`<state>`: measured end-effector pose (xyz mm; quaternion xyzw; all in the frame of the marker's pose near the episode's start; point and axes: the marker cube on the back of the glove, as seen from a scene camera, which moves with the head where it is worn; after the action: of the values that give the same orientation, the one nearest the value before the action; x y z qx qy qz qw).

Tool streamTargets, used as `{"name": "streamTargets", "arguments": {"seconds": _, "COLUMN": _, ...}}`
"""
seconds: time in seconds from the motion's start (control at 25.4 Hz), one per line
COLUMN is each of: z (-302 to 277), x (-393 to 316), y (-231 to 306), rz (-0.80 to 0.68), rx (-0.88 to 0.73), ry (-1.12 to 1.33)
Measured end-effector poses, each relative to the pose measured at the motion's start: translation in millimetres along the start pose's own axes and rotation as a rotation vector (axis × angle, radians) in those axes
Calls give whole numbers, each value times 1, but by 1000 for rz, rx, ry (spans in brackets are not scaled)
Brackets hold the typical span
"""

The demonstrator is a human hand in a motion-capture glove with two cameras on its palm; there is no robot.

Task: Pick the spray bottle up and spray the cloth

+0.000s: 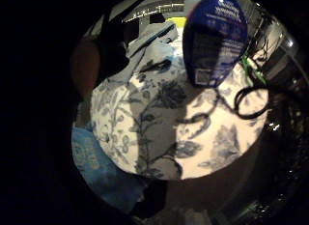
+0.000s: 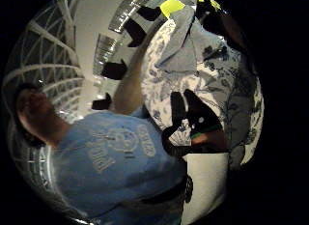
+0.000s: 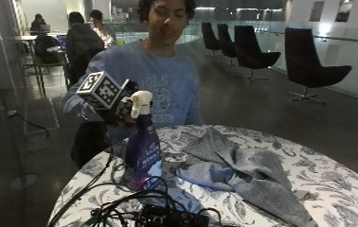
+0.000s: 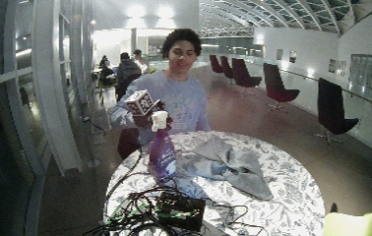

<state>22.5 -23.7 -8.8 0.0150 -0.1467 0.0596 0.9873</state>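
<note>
Purple spray bottle (image 3: 142, 156), grey cloth (image 3: 242, 175)

The outside view sits across the round table (image 3: 330, 189) from me, close in, facing my chest, with the spray bottle (image 3: 142, 151) and grey cloth (image 3: 236, 172) in front. The wide outside view looks the same way from farther back and higher, taking in the whole table (image 4: 291, 196). On my right hand (image 3: 119, 111), the little-finger camera looks down at the tablecloth with the bottle (image 1: 215, 39) right up close. The thumb camera faces back toward my torso and the cloth (image 2: 186, 46). All four share the cloth and tabletop.
</note>
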Motion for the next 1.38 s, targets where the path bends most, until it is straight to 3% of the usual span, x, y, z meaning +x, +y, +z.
{"name": "streamTargets", "arguments": {"seconds": 0.2, "z": -19, "x": 24, "y": -3, "rz": 100, "rx": 120, "ry": -350}}
{"name": "streamTargets", "arguments": {"seconds": 0.39, "z": -29, "x": 45, "y": -2, "rz": 192, "rx": 268, "ry": -474}}
{"name": "streamTargets", "arguments": {"seconds": 0.71, "z": -25, "x": 75, "y": -19, "rz": 264, "rx": 338, "ry": -357}}
{"name": "streamTargets", "arguments": {"seconds": 0.99, "z": -13, "x": 115, "y": -67, "rz": 406, "rx": 387, "ry": -241}}
{"name": "streamTargets", "arguments": {"seconds": 1.38, "z": 13, "x": 131, "y": -121, "rz": 318, "rx": 599, "ry": -193}}
